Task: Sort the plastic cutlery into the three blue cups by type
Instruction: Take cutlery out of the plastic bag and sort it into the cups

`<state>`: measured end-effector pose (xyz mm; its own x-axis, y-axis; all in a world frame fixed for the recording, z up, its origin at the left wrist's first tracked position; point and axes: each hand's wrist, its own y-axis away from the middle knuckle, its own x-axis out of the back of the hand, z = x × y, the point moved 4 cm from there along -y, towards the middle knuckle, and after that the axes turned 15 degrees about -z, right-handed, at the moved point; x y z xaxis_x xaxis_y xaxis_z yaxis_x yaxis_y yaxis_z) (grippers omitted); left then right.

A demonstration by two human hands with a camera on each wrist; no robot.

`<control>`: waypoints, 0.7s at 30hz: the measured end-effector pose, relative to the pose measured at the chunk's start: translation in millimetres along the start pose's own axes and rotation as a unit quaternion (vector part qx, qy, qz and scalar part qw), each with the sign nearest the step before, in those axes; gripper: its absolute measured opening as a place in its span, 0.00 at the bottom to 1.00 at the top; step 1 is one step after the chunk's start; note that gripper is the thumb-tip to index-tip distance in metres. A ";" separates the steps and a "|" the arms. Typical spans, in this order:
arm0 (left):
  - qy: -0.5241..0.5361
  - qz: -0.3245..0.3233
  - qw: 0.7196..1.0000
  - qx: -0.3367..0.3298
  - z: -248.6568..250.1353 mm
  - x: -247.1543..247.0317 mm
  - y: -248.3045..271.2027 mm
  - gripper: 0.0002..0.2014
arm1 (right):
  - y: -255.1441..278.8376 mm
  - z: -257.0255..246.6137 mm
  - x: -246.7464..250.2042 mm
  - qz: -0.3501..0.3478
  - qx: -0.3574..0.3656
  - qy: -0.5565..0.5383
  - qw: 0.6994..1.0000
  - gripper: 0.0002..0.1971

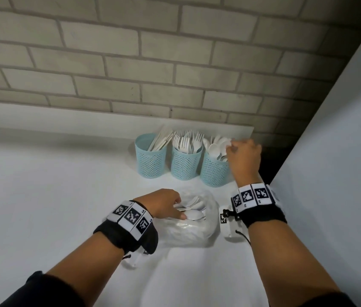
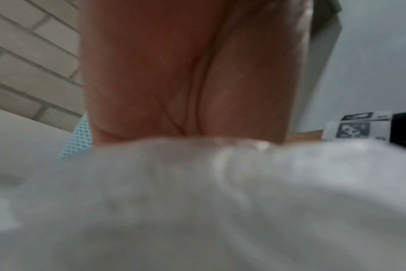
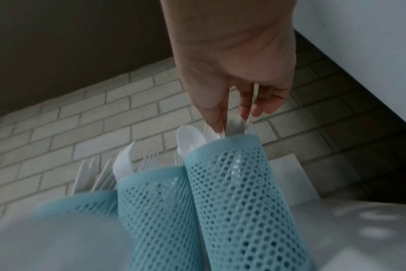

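Observation:
Three blue mesh cups stand in a row at the back of the counter: the left cup holds knives, the middle cup forks, the right cup spoons. My right hand hovers at the right cup's mouth, thumb and finger pinching a white spoon among the others. Nearer me, a clear plastic bag holds loose white cutlery. My left hand reaches into it, fingers curled down into the pile, thumb against a spoon. The left wrist view shows only palm and blurred bag.
A brick wall backs the white counter. A tall white panel closes off the right side, close to my right arm. A small white device with a marker tag lies under my right wrist, beside the bag.

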<state>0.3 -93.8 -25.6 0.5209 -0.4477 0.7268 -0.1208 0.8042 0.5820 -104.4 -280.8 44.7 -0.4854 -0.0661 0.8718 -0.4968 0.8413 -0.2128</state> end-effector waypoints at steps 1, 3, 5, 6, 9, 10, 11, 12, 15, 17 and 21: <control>-0.003 0.000 1.000 0.000 -1.1 -1.0 0.1 0.30 | 2.4 -1.1 -4.5 -0.019 -0.008 0.025 0.999 0.16; 0.001 -0.002 1.000 0.001 -3.9 -2.6 -0.7 0.29 | 7.3 -9.2 -2.8 -0.024 -0.008 0.062 0.998 0.17; 0.010 0.003 1.000 -0.004 -5.8 -2.6 -2.9 0.26 | 13.4 -23.4 7.5 0.008 0.045 0.039 0.998 0.19; 0.013 0.009 1.000 -0.005 -6.5 -2.5 -4.0 0.24 | 18.7 -31.9 12.5 0.012 0.090 -0.008 0.996 0.18; 0.011 0.023 1.000 -0.002 -7.0 -3.4 -7.1 0.19 | 38.8 -53.6 9.8 -0.171 0.197 -0.134 0.956 0.08; 0.011 0.026 1.000 -0.004 -6.4 -3.7 -7.4 0.17 | 47.8 -57.4 2.9 -0.270 0.197 -0.119 0.935 0.07; 0.014 0.030 0.999 -0.007 -5.6 -3.5 -7.2 0.17 | 56.3 -57.4 -5.5 -0.357 0.179 -0.079 0.913 0.08; 0.017 0.037 0.999 -0.009 -5.1 -2.9 -6.9 0.16 | 63.0 -54.4 -13.5 -0.415 0.157 -0.022 0.896 0.08; 0.024 0.073 0.997 -0.019 -6.1 0.4 -5.1 0.13 | 72.8 -40.1 -29.8 -0.450 0.098 0.067 0.885 0.10; 0.023 0.101 0.994 -0.030 -7.0 2.6 -2.8 0.12 | 75.0 -35.1 -35.5 -0.434 0.085 0.056 0.895 0.12; 0.003 0.148 0.988 -0.050 -4.2 5.6 2.9 0.11 | 79.3 -32.6 -41.3 -0.419 0.091 0.051 0.902 0.15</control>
<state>6.4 -92.3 -21.5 0.4795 -0.1849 0.8578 -0.1856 0.9340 0.3051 -100.3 -193.8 6.2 0.1791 -0.5800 0.7947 -0.7726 0.4171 0.4786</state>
